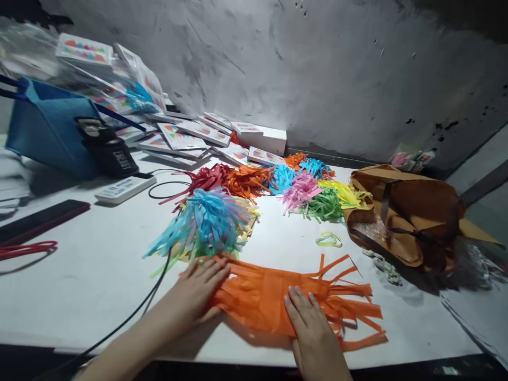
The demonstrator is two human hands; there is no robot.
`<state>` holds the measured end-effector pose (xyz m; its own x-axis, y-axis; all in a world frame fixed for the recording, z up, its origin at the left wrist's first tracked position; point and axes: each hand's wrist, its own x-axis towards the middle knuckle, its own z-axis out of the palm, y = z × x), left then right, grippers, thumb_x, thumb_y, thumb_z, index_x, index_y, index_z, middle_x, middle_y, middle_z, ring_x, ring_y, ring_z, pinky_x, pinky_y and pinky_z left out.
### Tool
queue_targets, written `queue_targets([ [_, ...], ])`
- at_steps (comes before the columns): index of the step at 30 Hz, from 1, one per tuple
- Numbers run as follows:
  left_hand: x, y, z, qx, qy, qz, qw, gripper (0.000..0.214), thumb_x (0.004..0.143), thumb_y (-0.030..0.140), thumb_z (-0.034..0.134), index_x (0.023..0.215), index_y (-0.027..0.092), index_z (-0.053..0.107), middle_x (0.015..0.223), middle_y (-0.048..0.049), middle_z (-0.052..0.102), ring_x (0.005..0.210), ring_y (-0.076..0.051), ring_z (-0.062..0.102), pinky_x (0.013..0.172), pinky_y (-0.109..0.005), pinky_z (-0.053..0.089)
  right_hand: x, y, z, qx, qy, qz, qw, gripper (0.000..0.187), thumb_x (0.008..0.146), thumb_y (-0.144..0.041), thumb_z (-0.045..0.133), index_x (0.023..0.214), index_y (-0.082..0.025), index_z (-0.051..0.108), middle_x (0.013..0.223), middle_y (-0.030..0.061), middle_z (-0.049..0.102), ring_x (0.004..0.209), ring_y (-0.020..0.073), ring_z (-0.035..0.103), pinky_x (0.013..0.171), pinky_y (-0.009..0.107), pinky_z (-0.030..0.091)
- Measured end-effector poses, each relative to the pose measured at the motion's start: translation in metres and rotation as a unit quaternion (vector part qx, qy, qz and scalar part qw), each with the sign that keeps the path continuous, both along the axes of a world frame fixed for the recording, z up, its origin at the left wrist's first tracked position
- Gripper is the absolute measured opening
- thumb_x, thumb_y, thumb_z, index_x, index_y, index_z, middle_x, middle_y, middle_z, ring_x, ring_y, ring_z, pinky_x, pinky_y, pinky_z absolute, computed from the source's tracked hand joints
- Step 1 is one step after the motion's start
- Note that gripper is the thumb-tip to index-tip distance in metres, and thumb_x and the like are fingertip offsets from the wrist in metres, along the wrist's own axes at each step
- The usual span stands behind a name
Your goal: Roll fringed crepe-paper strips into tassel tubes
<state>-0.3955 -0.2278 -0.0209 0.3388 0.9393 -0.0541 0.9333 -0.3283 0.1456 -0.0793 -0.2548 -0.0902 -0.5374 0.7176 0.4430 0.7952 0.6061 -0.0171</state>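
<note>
An orange tissue-paper fringe (273,296) lies spread flat near the table's front edge, its middle uncut and its right end cut into loose strips. My left hand (202,283) rests on its left part, fingers stretched out and hiding some of the paper there. On the lower middle of the fringe lies my right hand (309,317), fingers extended and flat against the paper. Just behind my left hand sits a light-blue paper tassel bunch (210,219), with pastel strips under it.
More tassel bunches, red (210,180), pink (300,191) and green (325,203), lie farther back. A brown bag (420,211) stands right, and white printed packets (182,137) are piled behind. A black bottle (107,148), white power strip (125,189) and phone (39,219) are left. A black cable (135,312) crosses the front.
</note>
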Motion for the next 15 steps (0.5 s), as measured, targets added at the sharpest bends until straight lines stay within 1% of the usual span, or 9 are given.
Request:
queue_targets([
  [1, -0.014, -0.003, 0.000, 0.028, -0.023, -0.011, 0.999, 0.056, 0.083, 0.030, 0.067, 0.137, 0.017, 0.060, 0.149, -0.0193, 0.054, 0.136, -0.045, 0.050, 0.110, -0.065, 0.041, 0.000, 0.000, 0.001, -0.001, -0.003, 0.001, 1.000, 0.074, 0.071, 0.001, 0.047, 0.143, -0.016, 0.051, 0.155, 0.0024, 0.047, 0.146, 0.0187, 0.037, 0.120, 0.039, 0.030],
  [2, -0.023, -0.008, 0.001, 0.053, -0.054, -0.025, 0.997, 0.054, 0.086, 0.033, 0.066, 0.138, 0.021, 0.059, 0.150, -0.0161, 0.054, 0.135, -0.041, 0.052, 0.109, -0.058, 0.046, 0.000, 0.000, 0.002, -0.002, -0.002, 0.001, 1.000, 0.074, 0.071, 0.002, 0.046, 0.143, -0.016, 0.051, 0.154, 0.0025, 0.047, 0.146, 0.0186, 0.037, 0.120, 0.039, 0.029],
  [4, -0.023, -0.020, 0.005, 0.102, -0.116, -0.041, 0.987, 0.052, 0.090, 0.033, 0.064, 0.141, 0.029, 0.053, 0.151, -0.0105, 0.054, 0.133, -0.034, 0.054, 0.106, -0.046, 0.051, 0.000, 0.000, 0.004, 0.002, 0.009, 0.006, 1.000, 0.074, 0.070, 0.001, 0.047, 0.142, -0.015, 0.052, 0.153, 0.0030, 0.049, 0.145, 0.0188, 0.038, 0.121, 0.038, 0.028],
  [5, -0.014, -0.026, 0.007, 0.123, -0.142, -0.049, 0.981, 0.053, 0.091, 0.031, 0.063, 0.142, 0.032, 0.050, 0.150, -0.0080, 0.055, 0.133, -0.031, 0.054, 0.107, -0.043, 0.050, 0.000, 0.001, 0.005, 0.006, 0.017, 0.011, 1.000, 0.073, 0.070, 0.000, 0.048, 0.141, -0.015, 0.053, 0.152, 0.0034, 0.050, 0.144, 0.0190, 0.040, 0.121, 0.037, 0.027],
  [7, 0.016, -0.035, 0.010, 0.152, -0.170, -0.069, 0.971, 0.054, 0.088, 0.025, 0.064, 0.139, 0.034, 0.051, 0.144, -0.0058, 0.060, 0.131, -0.030, 0.054, 0.109, -0.045, 0.047, -0.002, 0.002, 0.009, 0.015, 0.034, 0.021, 0.999, 0.071, 0.069, -0.002, 0.049, 0.138, -0.014, 0.056, 0.149, 0.0046, 0.054, 0.142, 0.0198, 0.044, 0.121, 0.037, 0.027],
  [9, 0.052, -0.038, 0.009, 0.132, -0.195, -0.137, 0.962, 0.053, 0.084, 0.020, 0.068, 0.134, 0.030, 0.055, 0.138, -0.0064, 0.064, 0.125, -0.030, 0.058, 0.104, -0.044, 0.050, -0.003, 0.002, 0.015, 0.021, 0.037, 0.022, 0.999, 0.069, 0.068, -0.002, 0.049, 0.135, -0.014, 0.059, 0.146, 0.0055, 0.058, 0.138, 0.0212, 0.049, 0.118, 0.038, 0.032],
  [11, 0.080, -0.034, 0.003, 0.107, -0.209, -0.172, 0.957, 0.042, 0.084, 0.011, 0.063, 0.124, 0.024, 0.061, 0.125, -0.0087, 0.071, 0.110, -0.029, 0.064, 0.095, -0.043, 0.055, -0.002, 0.003, 0.024, 0.029, 0.024, 0.017, 0.999, 0.064, 0.070, -0.003, 0.049, 0.132, -0.015, 0.061, 0.142, 0.0066, 0.061, 0.133, 0.0232, 0.055, 0.112, 0.041, 0.042],
  [13, 0.092, -0.026, -0.004, 0.081, -0.232, -0.172, 0.954, 0.026, 0.089, 0.006, 0.057, 0.108, 0.021, 0.066, 0.108, -0.0080, 0.074, 0.094, -0.025, 0.067, 0.083, -0.039, 0.056, 0.003, 0.003, 0.035, 0.044, 0.002, 0.024, 0.999, 0.051, 0.080, -0.008, 0.049, 0.129, -0.015, 0.063, 0.138, 0.0075, 0.064, 0.126, 0.0248, 0.061, 0.103, 0.042, 0.051],
  [15, 0.092, -0.019, -0.010, 0.056, -0.271, -0.167, 0.946, 0.022, 0.094, 0.006, 0.052, 0.097, 0.021, 0.067, 0.096, -0.0052, 0.074, 0.084, -0.021, 0.066, 0.074, -0.033, 0.054, 0.011, 0.003, 0.048, 0.065, -0.015, 0.040, 0.997, 0.037, 0.094, -0.019, 0.048, 0.127, -0.014, 0.063, 0.134, 0.0079, 0.066, 0.120, 0.0255, 0.065, 0.094, 0.041, 0.057],
])
